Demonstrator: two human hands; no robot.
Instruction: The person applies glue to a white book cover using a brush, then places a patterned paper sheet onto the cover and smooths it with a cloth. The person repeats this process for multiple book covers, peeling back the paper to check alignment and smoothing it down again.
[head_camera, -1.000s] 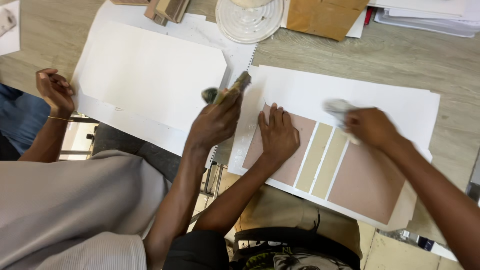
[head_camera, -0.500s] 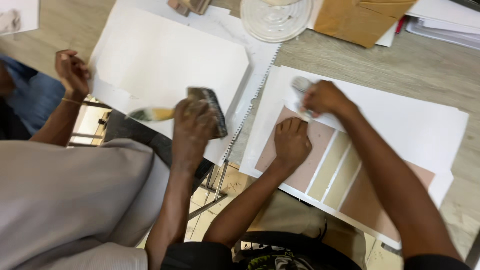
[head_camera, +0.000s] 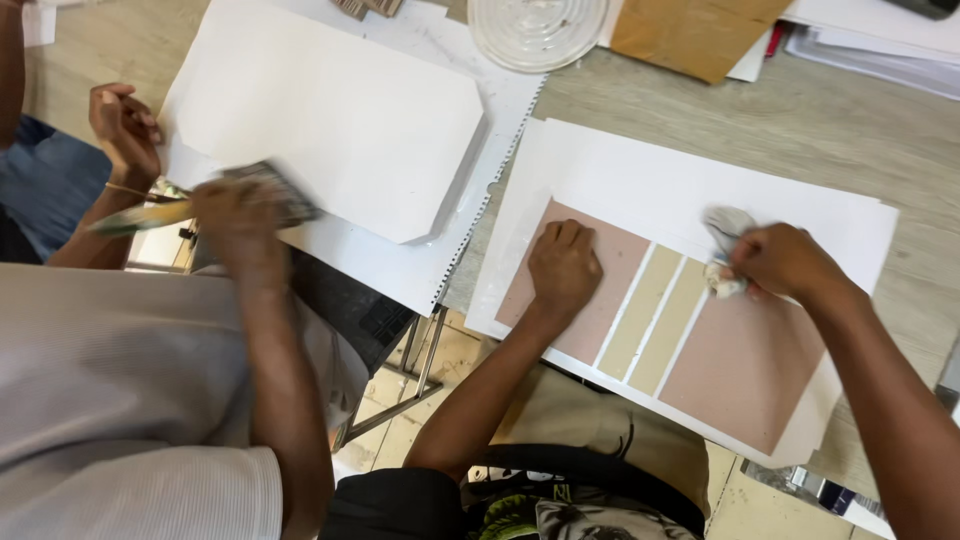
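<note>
A white board (head_camera: 640, 180) lies on the table, painted with two pink patches and two tan stripes (head_camera: 655, 315) between them. My left hand (head_camera: 565, 265) presses flat with curled fingers on the left pink patch (head_camera: 610, 250). My right hand (head_camera: 785, 262) is shut on a crumpled grey-white cloth (head_camera: 725, 245), which touches the board at the top of the right pink patch (head_camera: 745, 365), beside the stripes.
A co-worker in a grey shirt (head_camera: 110, 400) sits at my left, one hand (head_camera: 240, 225) holding a wide brush (head_camera: 275, 190) at the edge of a white sheet (head_camera: 330, 125). A clear round lid (head_camera: 535, 30), brown cardboard (head_camera: 690, 35) and paper stacks lie at the far edge.
My right hand has slid the cloth from the board's upper left to the right, past the stripes. The co-worker's brush hand has moved left. My left hand stays put.
</note>
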